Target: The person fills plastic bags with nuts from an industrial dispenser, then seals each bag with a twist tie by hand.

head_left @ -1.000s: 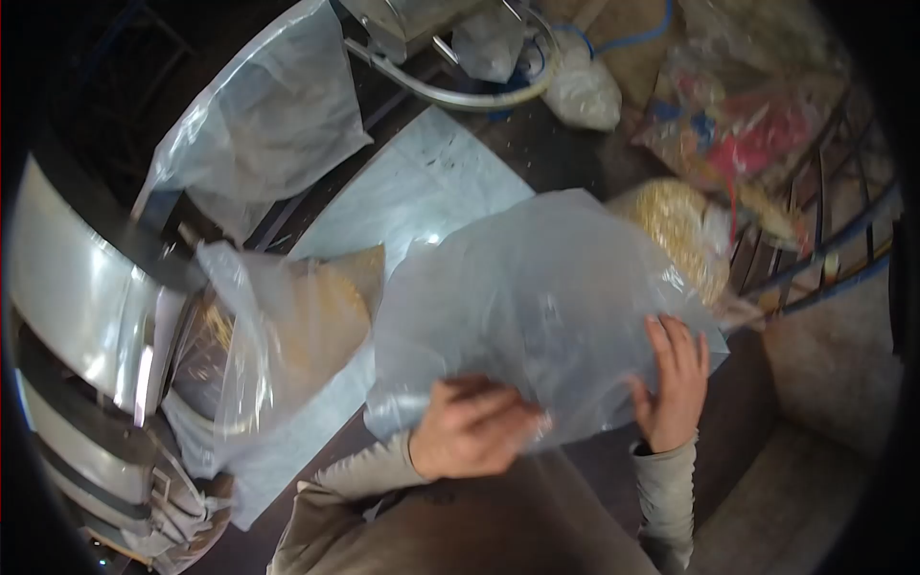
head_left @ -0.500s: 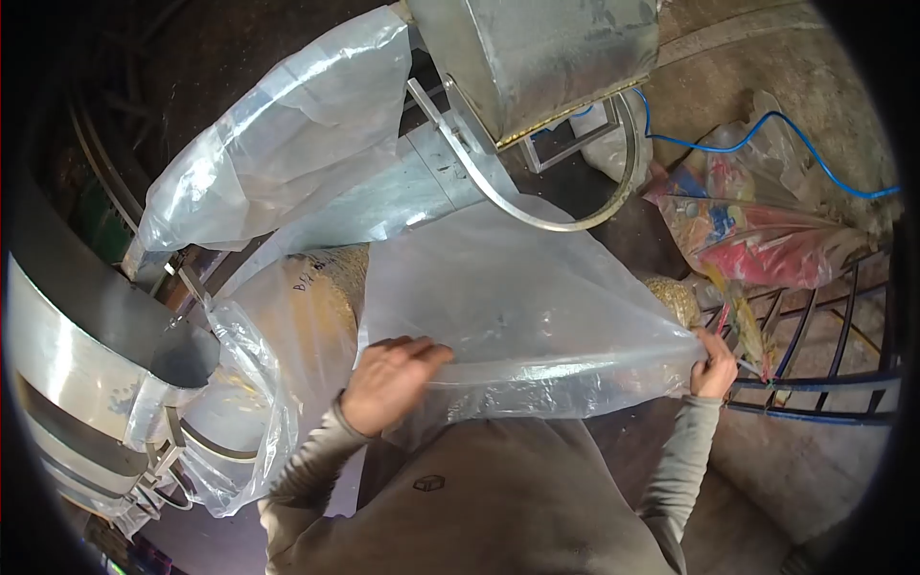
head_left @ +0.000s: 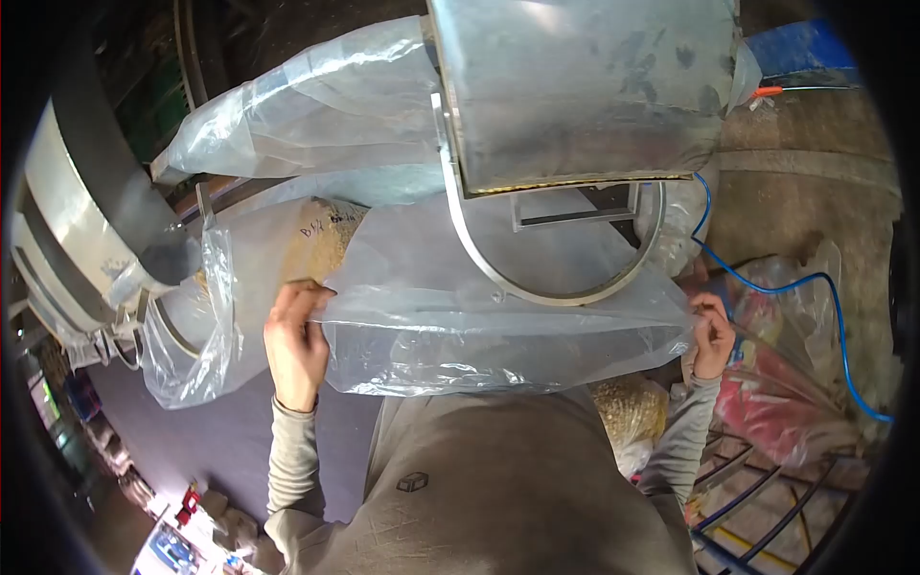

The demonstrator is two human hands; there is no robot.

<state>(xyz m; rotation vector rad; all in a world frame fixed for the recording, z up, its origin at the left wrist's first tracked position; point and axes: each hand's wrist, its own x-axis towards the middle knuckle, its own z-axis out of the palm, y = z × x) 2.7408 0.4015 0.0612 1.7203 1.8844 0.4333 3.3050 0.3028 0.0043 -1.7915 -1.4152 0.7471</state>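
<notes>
A large clear plastic bag [head_left: 517, 340] is stretched sideways in front of my body, its mouth edge folded along the top. My left hand [head_left: 299, 335] pinches the bag's left corner between thumb and fingers. At the opposite corner my right hand [head_left: 709, 335] grips the bag, fingers curled. The curved metal bar [head_left: 551, 297] under the square metal chute [head_left: 594, 105] crosses over the bag's far part. Left of the bag, near my left hand, stands a filled clear sack [head_left: 316, 244] with handwriting and grain-like contents.
Another plastic bag [head_left: 307, 105] hangs from the chute's left side. A round metal machine [head_left: 86, 192] stands at far left. A blue hose [head_left: 805, 281] runs down the right, past bagged red material [head_left: 776, 402] and a dark metal rack [head_left: 767, 508]. A grain-filled bag [head_left: 628, 422] sits beside my right forearm.
My left hand has moved left from the bag's near edge and now pinches its corner. The bag is spread wider and lies below the curved bar. The view has shifted.
</notes>
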